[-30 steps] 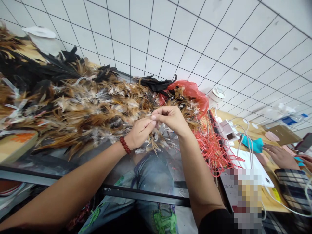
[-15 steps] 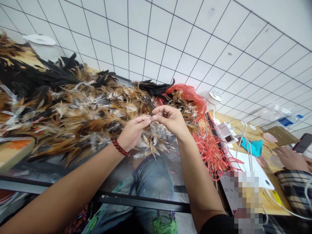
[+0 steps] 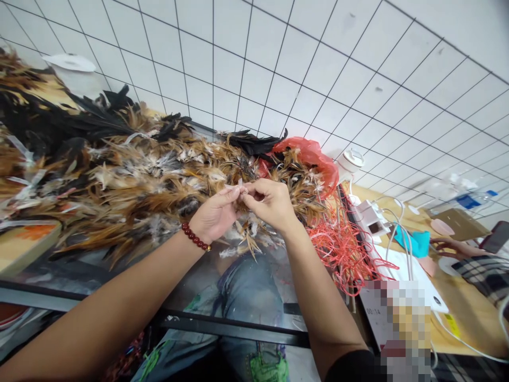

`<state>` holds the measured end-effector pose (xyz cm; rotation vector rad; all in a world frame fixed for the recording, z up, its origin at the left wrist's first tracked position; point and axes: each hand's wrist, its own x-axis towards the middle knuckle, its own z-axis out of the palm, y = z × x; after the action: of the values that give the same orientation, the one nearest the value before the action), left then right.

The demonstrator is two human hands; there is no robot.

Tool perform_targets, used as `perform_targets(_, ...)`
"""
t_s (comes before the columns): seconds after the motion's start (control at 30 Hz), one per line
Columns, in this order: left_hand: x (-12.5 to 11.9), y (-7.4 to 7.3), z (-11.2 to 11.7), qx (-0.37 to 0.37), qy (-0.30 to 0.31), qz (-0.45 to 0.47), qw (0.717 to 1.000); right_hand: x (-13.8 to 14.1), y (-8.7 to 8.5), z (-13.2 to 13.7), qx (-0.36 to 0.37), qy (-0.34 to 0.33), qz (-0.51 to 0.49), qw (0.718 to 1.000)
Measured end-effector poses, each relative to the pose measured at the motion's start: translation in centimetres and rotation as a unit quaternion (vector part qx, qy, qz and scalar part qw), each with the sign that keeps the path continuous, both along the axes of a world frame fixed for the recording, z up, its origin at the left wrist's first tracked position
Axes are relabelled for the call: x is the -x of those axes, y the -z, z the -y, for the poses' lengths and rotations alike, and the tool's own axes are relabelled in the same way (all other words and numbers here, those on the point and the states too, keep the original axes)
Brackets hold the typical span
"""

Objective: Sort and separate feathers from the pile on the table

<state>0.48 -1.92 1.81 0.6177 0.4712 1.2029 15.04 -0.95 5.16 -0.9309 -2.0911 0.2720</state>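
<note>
My left hand [image 3: 214, 215], a red bead bracelet on its wrist, and my right hand [image 3: 268, 204] meet over a glass table top [image 3: 119, 265]. Both pinch the quill ends of a small bunch of brown feathers [image 3: 250, 239] that hangs below the fingers. A big heap of brown, white and black feathers [image 3: 119, 170] lies just behind and to the left of the hands. A tangle of red strings [image 3: 342, 244] lies right of my right wrist.
A red plastic bag [image 3: 314, 156] sits behind the hands. To the right lie a white jar [image 3: 350, 162], white cables, a turquoise cloth [image 3: 413, 239] and another person's hand [image 3: 449, 246] on a wooden table. A tiled wall rises behind.
My fingertips have closed tighter together on the feather ends and shifted slightly. The other person's hand at the right has drawn back toward the edge.
</note>
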Motion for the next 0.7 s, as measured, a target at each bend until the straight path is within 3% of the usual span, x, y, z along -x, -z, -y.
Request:
perform_targets(0.27, 0.0, 0.0, -0.1, 0.032, -0.065, -0.028, 0.997, 0.2, 1.1, -0.1, -0.137, 0.044, 0.098, 0.985)
perform_targets(0.4, 0.1, 0.4, -0.3, -0.034, -0.157, -0.120, 0.980, 0.1, 1.7, -0.3, -0.191, 0.060, 0.138, 0.970)
perform_targets(0.5, 0.2, 0.5, -0.4, -0.124, -0.246, -0.223, 0.935, 0.2, 1.9, -0.3, -0.211, 0.074, 0.147, 0.963)
perform_targets(0.63, 0.5, 0.1, 0.0, -0.228, -0.342, -0.363, 0.836, 0.4, 2.1, -0.3, -0.209, 0.085, 0.151, 0.962)
perform_targets(0.7, 0.5, -0.2, 0.2, -0.244, -0.362, -0.381, 0.815, 0.5, 2.2, -0.2, -0.197, 0.088, 0.148, 0.965)
